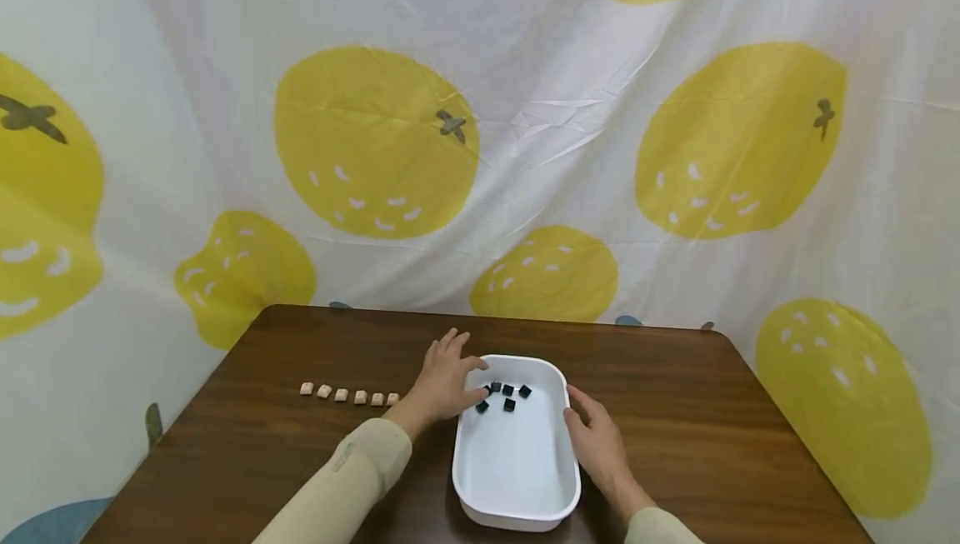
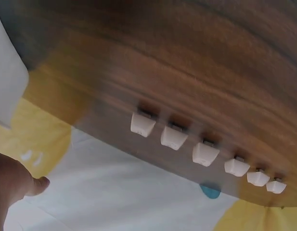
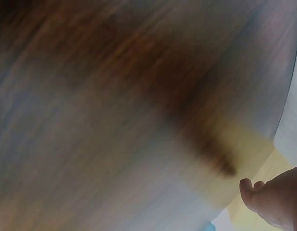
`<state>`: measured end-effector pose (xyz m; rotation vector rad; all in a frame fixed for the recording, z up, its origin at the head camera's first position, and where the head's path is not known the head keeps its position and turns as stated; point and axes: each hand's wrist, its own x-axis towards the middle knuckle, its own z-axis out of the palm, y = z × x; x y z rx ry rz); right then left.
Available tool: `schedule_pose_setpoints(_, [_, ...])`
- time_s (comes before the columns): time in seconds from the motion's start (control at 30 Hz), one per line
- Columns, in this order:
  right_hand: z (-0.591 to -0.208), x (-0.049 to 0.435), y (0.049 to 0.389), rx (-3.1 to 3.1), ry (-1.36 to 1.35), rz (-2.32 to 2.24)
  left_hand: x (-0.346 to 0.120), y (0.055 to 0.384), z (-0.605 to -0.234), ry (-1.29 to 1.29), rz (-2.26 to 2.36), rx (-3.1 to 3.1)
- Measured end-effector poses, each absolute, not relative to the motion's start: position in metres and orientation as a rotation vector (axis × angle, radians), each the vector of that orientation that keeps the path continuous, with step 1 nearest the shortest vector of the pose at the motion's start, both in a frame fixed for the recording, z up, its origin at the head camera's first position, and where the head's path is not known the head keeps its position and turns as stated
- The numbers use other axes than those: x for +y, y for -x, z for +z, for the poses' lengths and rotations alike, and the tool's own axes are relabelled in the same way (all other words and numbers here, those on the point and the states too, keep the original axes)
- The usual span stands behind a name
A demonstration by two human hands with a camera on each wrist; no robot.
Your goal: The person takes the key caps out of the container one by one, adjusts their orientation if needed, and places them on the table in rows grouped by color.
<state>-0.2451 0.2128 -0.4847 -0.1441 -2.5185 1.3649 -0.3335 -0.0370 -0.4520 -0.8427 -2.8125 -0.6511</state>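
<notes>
A white rectangular tray [image 1: 517, 477] stands on the brown table, and several small black keycaps [image 1: 509, 405] lie loose near its far end. My left hand [image 1: 444, 379] reaches over the tray's left rim, thumb and index finger apart above the keycaps; the other fingers spread toward the back. Against the tray's right side rests my right hand [image 1: 597, 436], thumb and fingertips right at the rim. To the left, several cream keycaps [image 1: 341, 395] form a row on the table; the left wrist view shows these cream keycaps [image 2: 205, 154] close up.
The dark wood table [image 1: 675, 461] has rounded far corners. Behind it hangs a white curtain [image 1: 540, 136] printed with large yellow lemons. The right wrist view shows mostly blurred table surface [image 3: 90, 120].
</notes>
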Motion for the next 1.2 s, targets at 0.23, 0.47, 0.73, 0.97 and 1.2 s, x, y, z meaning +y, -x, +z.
schedule_pose_setpoints(0.23, [-0.491,0.208,0.243,-2.508,0.155,1.404,-0.031,0.331,-0.465,0.713,-0.597,-2.9])
schedule_pose_setpoints(0.47, [-0.492,0.205,0.245,-2.507,0.201,1.492,-0.021,0.326,-0.46,0.54,-0.569,-2.994])
schedule_pose_setpoints(0.73, [-0.489,0.205,0.245,-2.509,0.187,1.463,-0.009,0.323,-0.465,0.432,-0.407,-3.024])
schedule_pose_setpoints(0.97, [-0.491,0.206,0.243,-2.513,0.192,1.461,-0.007,0.323,-0.47,0.376,-0.267,-3.059])
schedule_pose_setpoints(1.2, [-0.493,0.208,0.244,-2.526,0.189,1.467,0.0,0.321,-0.464,0.407,0.055,-3.073])
